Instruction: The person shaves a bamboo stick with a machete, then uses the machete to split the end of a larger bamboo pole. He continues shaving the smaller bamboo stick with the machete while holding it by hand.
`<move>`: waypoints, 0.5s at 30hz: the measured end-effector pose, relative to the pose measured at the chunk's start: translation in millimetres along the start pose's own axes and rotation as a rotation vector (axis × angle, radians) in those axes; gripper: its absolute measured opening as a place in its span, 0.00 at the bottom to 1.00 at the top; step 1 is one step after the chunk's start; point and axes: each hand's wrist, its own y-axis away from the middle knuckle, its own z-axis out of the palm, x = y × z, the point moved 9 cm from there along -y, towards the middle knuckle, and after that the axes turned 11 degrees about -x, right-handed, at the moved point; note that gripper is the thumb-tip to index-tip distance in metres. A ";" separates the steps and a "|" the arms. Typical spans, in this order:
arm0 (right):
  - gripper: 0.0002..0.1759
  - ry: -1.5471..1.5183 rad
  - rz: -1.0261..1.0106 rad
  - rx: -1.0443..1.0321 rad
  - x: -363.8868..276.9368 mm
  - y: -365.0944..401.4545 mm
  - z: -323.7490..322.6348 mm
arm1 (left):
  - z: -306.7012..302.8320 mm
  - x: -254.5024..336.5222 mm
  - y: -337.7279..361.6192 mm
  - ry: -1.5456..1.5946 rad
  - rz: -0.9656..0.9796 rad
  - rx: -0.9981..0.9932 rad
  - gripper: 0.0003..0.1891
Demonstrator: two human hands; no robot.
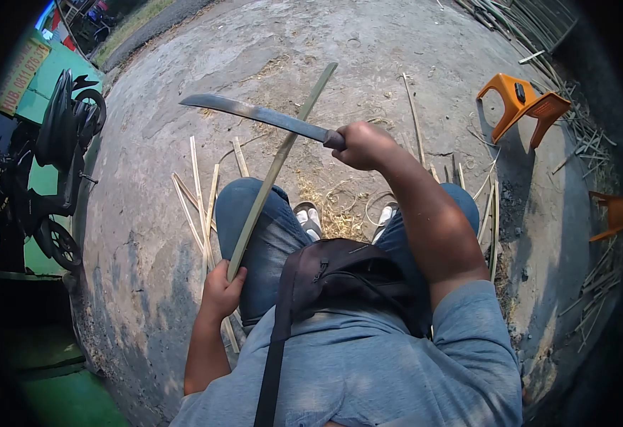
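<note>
My left hand (222, 290) is closed round the lower end of a long bamboo strip (260, 201), beside my left thigh. The strip slants up and away past my left knee. My right hand (365, 145) grips the dark handle of a machete (254, 112), out in front of my right knee. Its long, slightly curved blade points left and crosses over the strip's upper part, overlapping it in this view. The strip's far end sticks out beyond the blade.
Bamboo strips (195, 186) lie by my left leg, more strips (495, 220) by my right. Shavings (340, 213) cover the ground between my feet. An orange stool (516, 99) with a small dark object stands at right. A motorbike (59, 164) is parked at left.
</note>
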 end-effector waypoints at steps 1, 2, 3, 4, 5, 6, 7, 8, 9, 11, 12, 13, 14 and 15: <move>0.17 -0.033 0.022 0.016 4.0 1.3 -2.3 | -0.1 0.2 -0.3 -0.001 -0.003 -0.006 0.17; 0.18 -0.028 0.006 0.013 3.5 3.6 -2.4 | -0.2 0.6 -0.8 -0.003 -0.006 -0.013 0.17; 0.18 -0.014 -0.013 0.003 1.7 3.8 -0.1 | -0.4 0.7 -1.6 -0.010 -0.012 -0.020 0.17; 0.17 0.001 -0.032 -0.009 -0.8 2.6 3.4 | -0.6 0.4 -1.9 -0.017 -0.019 -0.028 0.17; 0.17 0.015 -0.051 -0.022 -4.8 2.1 7.6 | -0.3 -0.6 -2.1 -0.023 -0.027 -0.035 0.17; 0.15 0.037 -0.080 -0.043 -16.6 9.6 10.3 | 0.0 -1.9 -2.4 -0.022 -0.029 -0.035 0.17; 0.13 0.064 -0.113 -0.063 -21.3 7.4 19.9 | 0.5 -3.9 -2.7 -0.021 -0.031 -0.034 0.17; 0.13 0.125 -0.122 -0.079 -30.6 9.3 24.9 | 0.7 -5.6 -3.0 -0.020 -0.034 -0.031 0.17; 0.12 0.187 -0.133 -0.096 -39.3 11.9 27.5 | 1.1 -6.1 -3.1 -0.024 -0.028 -0.028 0.17; 0.13 0.208 -0.179 -0.056 -47.5 14.3 23.2 | 0.3 -6.6 -2.4 -0.033 -0.019 -0.022 0.17; 0.13 0.219 -0.201 -0.036 -50.0 15.1 22.1 | -0.4 -5.9 -2.2 -0.025 -0.014 -0.013 0.17; 0.13 0.196 -0.188 -0.040 -44.6 11.2 21.8 | -0.2 -4.9 -1.9 -0.016 -0.009 -0.006 0.17; 0.13 0.175 -0.173 -0.043 -34.8 4.5 19.3 | 0.2 -4.0 -1.3 -0.006 -0.002 0.000 0.17; 0.13 0.155 -0.157 -0.044 -26.6 1.1 14.9 | 0.8 -4.4 -0.8 -0.004 -0.003 -0.004 0.17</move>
